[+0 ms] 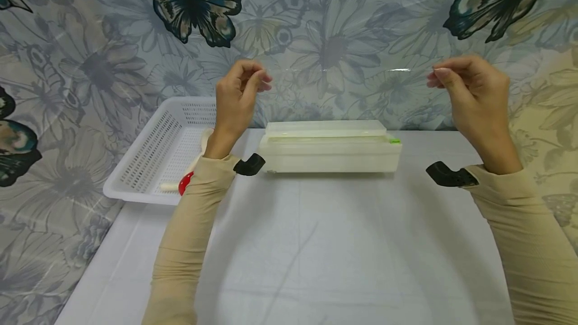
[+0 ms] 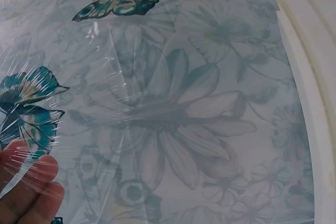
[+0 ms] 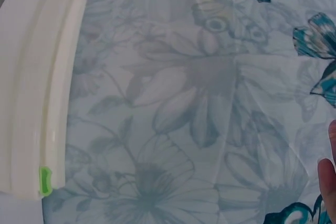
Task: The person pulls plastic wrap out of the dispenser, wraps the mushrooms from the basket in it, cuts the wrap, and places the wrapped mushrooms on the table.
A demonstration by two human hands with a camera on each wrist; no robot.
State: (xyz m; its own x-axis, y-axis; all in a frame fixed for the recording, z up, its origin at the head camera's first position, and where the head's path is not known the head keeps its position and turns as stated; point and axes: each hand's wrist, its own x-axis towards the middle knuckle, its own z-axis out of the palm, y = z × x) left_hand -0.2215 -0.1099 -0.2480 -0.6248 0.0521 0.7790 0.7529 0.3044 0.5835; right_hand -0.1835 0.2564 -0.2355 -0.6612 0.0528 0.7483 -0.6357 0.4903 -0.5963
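Observation:
A sheet of clear cling film point(image 1: 400, 69) stretches in the air between both hands, its edge showing as a thin shiny line in the head view. My left hand point(image 1: 239, 99) pinches its left end between thumb and fingers; creases fan out from that grip in the left wrist view, where the film point(image 2: 123, 106) looks wrinkled. At the other end, my right hand point(image 1: 480, 104) pinches the film with thumb and forefinger. Below and between the hands lies a long white cling film dispenser point(image 1: 331, 157) with a green slider point(image 1: 395, 141) at its right end.
On the left stands a white perforated plastic basket point(image 1: 135, 164) holding a pale-handled utensil and a red object point(image 1: 185, 183), partly hidden by the left arm. Behind the white table point(image 1: 316, 255) hangs a cloth point(image 1: 338, 49) printed with flowers and butterflies.

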